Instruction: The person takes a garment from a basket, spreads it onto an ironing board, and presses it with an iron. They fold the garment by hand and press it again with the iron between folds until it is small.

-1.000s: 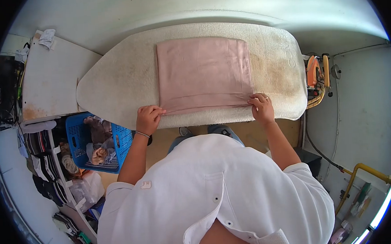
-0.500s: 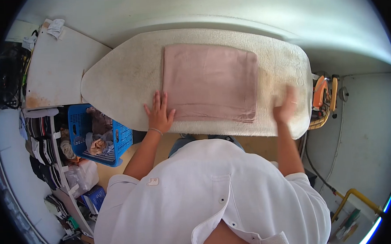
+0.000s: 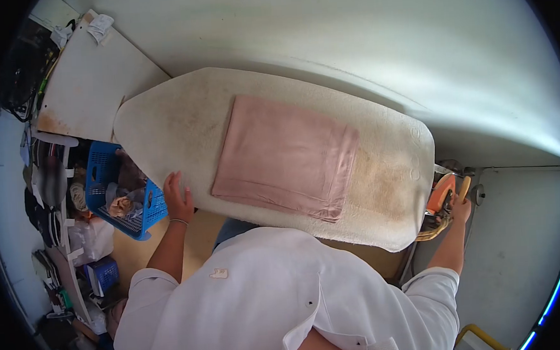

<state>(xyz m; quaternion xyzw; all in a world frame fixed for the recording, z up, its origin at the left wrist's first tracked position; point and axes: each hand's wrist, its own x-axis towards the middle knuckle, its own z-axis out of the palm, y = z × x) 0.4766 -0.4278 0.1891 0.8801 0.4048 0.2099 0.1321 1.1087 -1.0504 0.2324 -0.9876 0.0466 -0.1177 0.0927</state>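
A folded dusty-pink cloth (image 3: 285, 156) lies flat on the cream-covered ironing board (image 3: 163, 118). My left hand (image 3: 178, 204) is at the board's near left edge, fingers stretched out and holding nothing, away from the cloth. At the board's right end, my right hand (image 3: 462, 210) is closed round the light-coloured handle of an orange iron (image 3: 443, 190). The iron sits over a wicker basket (image 3: 432, 233) beside the board. Part of the iron is hidden behind the basket's contents and my fingers.
A blue plastic basket (image 3: 144, 225) with crumpled cloth and plastic bags stands under the board's left end. Beyond it, shelves (image 3: 76, 281) hold folded clothes. A white panel (image 3: 97, 77) adjoins the board's tip. Walls (image 3: 322, 20) close in behind and at the right.
My right hand has moved right, off the board, and taken hold of the iron's handle. My left hand has left the cloth and shifted left. The view has tilted.
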